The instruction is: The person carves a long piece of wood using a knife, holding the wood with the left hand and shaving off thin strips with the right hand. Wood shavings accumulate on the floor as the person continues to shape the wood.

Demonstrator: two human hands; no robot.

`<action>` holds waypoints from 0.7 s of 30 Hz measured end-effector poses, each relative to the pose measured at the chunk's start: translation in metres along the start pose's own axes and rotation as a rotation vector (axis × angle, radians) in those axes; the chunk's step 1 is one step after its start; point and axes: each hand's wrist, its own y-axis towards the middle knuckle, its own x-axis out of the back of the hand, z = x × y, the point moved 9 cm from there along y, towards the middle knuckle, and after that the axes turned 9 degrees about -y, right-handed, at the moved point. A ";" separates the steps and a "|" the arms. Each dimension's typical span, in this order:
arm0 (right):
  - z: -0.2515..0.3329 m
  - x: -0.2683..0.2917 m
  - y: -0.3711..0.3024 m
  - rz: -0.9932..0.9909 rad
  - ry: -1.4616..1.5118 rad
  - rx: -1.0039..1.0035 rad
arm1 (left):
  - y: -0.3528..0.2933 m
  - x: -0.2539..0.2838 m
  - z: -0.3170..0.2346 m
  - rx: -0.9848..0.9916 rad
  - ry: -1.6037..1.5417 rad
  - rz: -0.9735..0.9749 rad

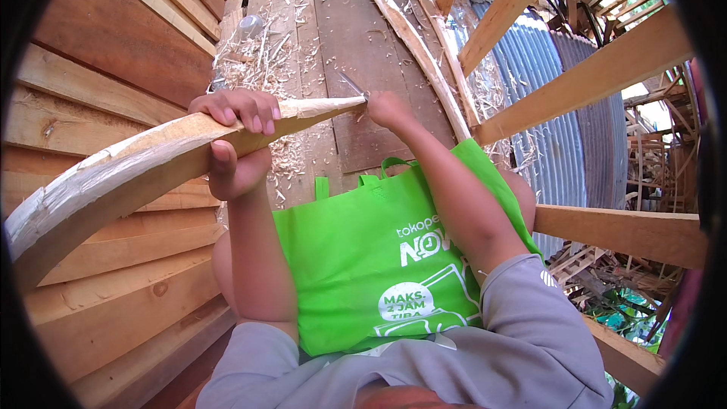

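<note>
A long, curved piece of pale wood (129, 163) runs from the left rim to a narrow tip in the middle of the head view. My left hand (241, 125) is closed around it, fingers over the top edge and thumb below. At the tip, my right hand (388, 110) is a fist around a knife (353, 84); its thin blade sticks out past the fingers, up and to the left, while the handle is hidden. The wood's tip reaches right up to this fist. A green cloth bag (341, 250) with white print covers my lap under both forearms.
Wood shavings (254, 60) litter the plank floor (341, 38), with a clear cup (250, 26) among them. Stacked boards (113, 53) form a wall at left. Long peeled strips (413, 38), wooden beams (591, 68) and corrugated metal sheets (541, 98) lie to the right.
</note>
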 end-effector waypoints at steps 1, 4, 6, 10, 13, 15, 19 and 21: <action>0.005 0.003 0.000 -0.016 -0.019 -0.017 | -0.001 0.000 0.000 0.009 0.001 0.020; 0.034 0.006 -0.011 0.070 0.109 -0.075 | 0.001 0.006 -0.003 0.012 0.013 0.043; 0.013 -0.008 -0.018 0.209 0.173 -0.244 | -0.003 0.002 -0.002 0.028 -0.001 0.063; 0.014 0.010 0.007 -0.053 -0.246 0.137 | 0.005 -0.002 0.002 0.011 -0.006 0.077; 0.041 0.007 -0.018 -0.029 -0.098 0.002 | -0.008 0.008 -0.004 -0.004 0.009 0.011; 0.037 0.009 -0.016 0.103 -0.049 0.079 | -0.002 0.006 -0.002 -0.004 0.000 0.037; 0.023 0.009 -0.008 -0.048 -0.284 0.037 | -0.002 0.003 0.001 0.011 0.019 0.021; 0.030 0.007 -0.014 -0.060 -0.174 -0.023 | 0.001 0.005 0.002 0.008 0.025 0.012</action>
